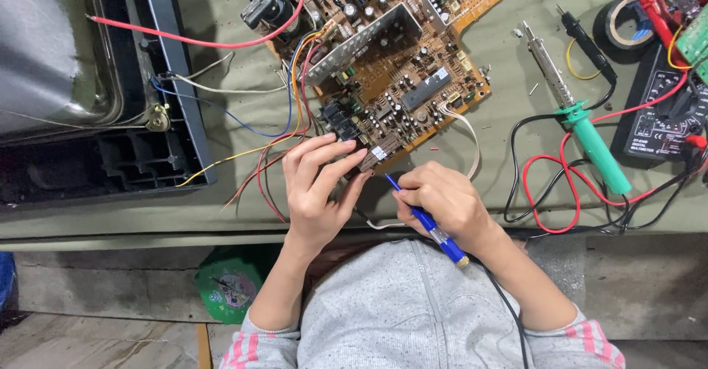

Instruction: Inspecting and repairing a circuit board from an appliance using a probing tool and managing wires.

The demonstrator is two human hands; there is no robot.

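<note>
Workbench, cloth-covered (457,192). Near: right hand (442,203) gripping blue screwdriver (428,221) pen-style, tip by board edge; left hand (321,184), fingers curled, steadying circuit board (398,66) at near corner. Best worked with board pinned flat, wires clear. Right: green soldering iron (582,125), multimeter (656,118). Far left: television casing (110,81), holding screen.

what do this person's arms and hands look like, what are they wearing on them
Both hands, left hand and right hand, are bare: no gloves, rings or watch visible. The forearms are uncovered, with sleeves pushed up to the elbows. The sleeves are grey knit like the top, ending in pink-and-white striped cuffs.
</note>
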